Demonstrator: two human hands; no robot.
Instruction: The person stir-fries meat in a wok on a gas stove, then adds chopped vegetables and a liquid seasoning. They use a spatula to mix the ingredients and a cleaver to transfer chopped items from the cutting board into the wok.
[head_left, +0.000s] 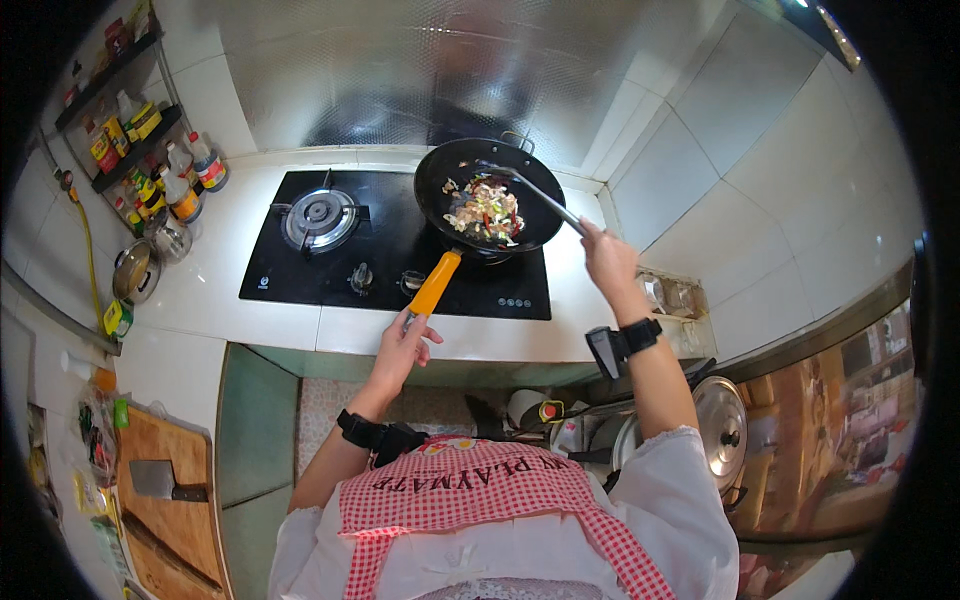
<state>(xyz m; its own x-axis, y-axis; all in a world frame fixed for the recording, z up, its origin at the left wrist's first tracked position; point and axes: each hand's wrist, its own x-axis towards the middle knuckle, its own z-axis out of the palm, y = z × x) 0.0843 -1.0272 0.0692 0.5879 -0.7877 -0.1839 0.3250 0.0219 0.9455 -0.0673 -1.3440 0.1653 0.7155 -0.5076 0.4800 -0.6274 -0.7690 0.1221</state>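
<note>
A black wok (442, 165) sits over the right burner of a black glass gas hob (390, 202). Chopped food (487, 210) with red chillies and pale and green pieces lies inside it. My left hand (401, 349) is at the end of the wok's orange handle (436, 283), thumb and fingers touching its tip; how firmly it grips is hard to see. My right hand (609, 259) is closed around the metal shaft of a cooking spatula (551, 202), whose head rests in the wok beside the food's upper edge.
The left burner (321, 214) holds no pan. Sauce bottles (182, 195) and a lidded pot (136, 271) stand at the left. A cleaver (154, 478) lies on a wooden chopping board (142, 435) at lower left. Glass jars (675, 296) and a large metal lid (718, 431) are at the right.
</note>
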